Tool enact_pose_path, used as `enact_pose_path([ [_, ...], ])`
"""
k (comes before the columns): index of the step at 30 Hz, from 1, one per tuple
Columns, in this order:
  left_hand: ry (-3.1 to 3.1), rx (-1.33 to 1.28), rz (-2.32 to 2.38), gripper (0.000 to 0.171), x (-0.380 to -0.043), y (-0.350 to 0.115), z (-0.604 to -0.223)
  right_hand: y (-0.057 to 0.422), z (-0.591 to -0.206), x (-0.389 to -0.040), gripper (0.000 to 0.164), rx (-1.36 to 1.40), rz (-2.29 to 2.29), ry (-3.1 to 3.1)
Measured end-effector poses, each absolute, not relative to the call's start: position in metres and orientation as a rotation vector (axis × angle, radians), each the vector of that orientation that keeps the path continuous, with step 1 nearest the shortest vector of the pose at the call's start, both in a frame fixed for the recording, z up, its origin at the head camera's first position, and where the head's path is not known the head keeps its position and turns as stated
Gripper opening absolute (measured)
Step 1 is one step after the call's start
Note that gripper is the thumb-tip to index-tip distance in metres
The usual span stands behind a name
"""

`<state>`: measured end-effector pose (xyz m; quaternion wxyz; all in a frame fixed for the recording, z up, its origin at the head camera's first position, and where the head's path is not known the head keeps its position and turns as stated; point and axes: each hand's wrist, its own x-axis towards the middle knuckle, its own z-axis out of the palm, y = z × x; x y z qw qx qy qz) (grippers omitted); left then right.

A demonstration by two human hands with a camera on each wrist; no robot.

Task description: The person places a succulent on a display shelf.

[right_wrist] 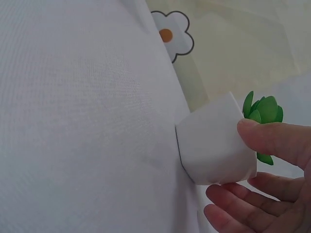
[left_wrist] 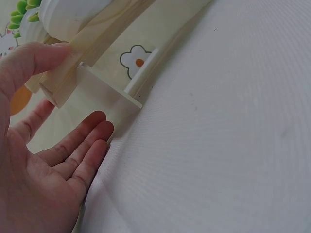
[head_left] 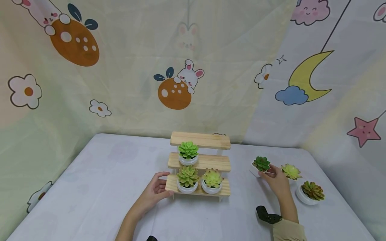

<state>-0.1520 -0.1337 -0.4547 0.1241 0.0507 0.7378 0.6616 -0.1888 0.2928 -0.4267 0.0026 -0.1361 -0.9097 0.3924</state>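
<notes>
My left hand pinches the left end of the bottom board of a three-tier wooden plant stand. In the left wrist view the thumb lies over the board, one finger is behind its end, and the other fingers extend below. On the right, my right hand grips a dark green succulent in a white pot, thumb at the rim, fingers around the far side. A bright green succulent occupies the middle tier. Two more, a green one and a red-tipped one, stand on the bottom tier.
Right of the stand, a pale green succulent stands partly behind my right hand. A reddish-green succulent in a white pot is nearer the table's right edge. A patterned cloth wall rises behind the white table.
</notes>
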Motion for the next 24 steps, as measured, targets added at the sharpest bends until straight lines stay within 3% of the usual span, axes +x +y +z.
enact_pose_path([
  [24, 2.148, 0.172, 1.931, 0.067, -0.152, -0.134, -0.4543, 0.2906, -0.4259, -0.1868, 0.084, -0.448, 1.359, -2.767],
])
